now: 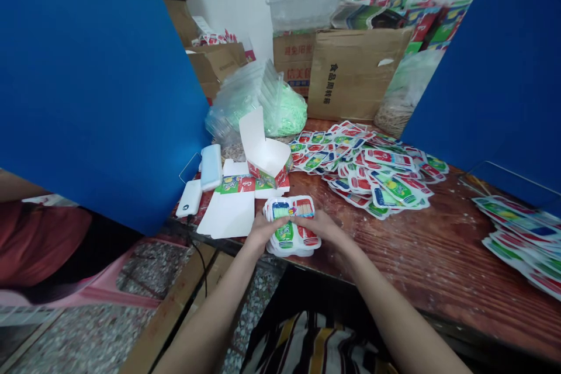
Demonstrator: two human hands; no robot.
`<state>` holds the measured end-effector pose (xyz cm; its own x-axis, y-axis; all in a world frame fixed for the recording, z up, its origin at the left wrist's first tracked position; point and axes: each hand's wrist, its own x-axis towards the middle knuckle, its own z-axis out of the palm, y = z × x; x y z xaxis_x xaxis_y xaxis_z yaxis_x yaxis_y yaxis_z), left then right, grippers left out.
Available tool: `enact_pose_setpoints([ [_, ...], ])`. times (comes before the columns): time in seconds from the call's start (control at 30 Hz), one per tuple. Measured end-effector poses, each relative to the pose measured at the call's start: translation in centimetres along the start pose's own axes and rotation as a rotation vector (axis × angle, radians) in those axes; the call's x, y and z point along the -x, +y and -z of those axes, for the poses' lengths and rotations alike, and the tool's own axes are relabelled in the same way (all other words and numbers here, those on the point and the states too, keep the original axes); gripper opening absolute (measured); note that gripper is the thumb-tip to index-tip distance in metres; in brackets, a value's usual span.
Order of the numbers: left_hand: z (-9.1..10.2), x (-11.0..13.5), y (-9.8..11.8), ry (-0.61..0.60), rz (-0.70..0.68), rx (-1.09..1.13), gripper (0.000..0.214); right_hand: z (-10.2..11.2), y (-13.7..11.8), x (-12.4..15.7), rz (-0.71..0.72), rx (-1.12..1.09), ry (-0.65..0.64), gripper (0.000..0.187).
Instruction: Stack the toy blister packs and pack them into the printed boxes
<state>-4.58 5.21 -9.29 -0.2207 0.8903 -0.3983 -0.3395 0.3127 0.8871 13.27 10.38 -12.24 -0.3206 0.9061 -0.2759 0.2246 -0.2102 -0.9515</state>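
Left hand and right hand grasp a stack of packs from opposite sides, thumbs laid across its top face. The stack sits at the near edge of the table. Just beyond it stands an open box, its white flaps raised; a flat carton lies to the left. A loose heap spreads farther back to the right; another pile lies at far right.
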Motion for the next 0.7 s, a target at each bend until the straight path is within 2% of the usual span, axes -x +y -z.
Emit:
enact_pose_setpoints([
  [0.07,-0.1,0.4,0.2,-0.049,0.056,-0.016,0.062,-0.3,-0.3,0.5,-0.018,-0.068,-0.035,0.04],
  [0.13,-0.3,1.1,0.3,-0.084,0.084,-0.004,0.065,-0.6,-0.7,1.4,0.041,-0.17,-0.08,0.042],
  [0.2,-0.8,1.9,0.3,-0.114,0.054,0.035,0.072,-0.5,-1.1,2.4,0.126,-0.251,-0.076,0.048],
  [0.27,-1.5,2.8,0.0,-0.146,-0.084,0.06,0.079,0.1,-1.2,3.5,0.209,-0.26,0.003,0.058],
  [0.33,-2.2,3.5,-0.4,-0.18,-0.291,0.03,0.082,1.3,-1.2,4.6,0.324,-0.206,0.088,0.07],
  [0.43,-2.7,3.8,-1.3,-0.248,-0.534,-0.121,0.083,3.6,-0.2,5.8,0.524,-0.04,0.117,0.085],
  [0.57,-2.7,2.8,-3.2,-0.382,-0.559,-0.322,0.086,5.6,2.4,6.2,0.598,0.141,0.072,0.09],
  [0.7,-2.5,1.8,-4.5,-0.436,-0.615,-0.387,0.106,6.0,4.3,6.2,0.594,0.117,0.04,0.092],
])
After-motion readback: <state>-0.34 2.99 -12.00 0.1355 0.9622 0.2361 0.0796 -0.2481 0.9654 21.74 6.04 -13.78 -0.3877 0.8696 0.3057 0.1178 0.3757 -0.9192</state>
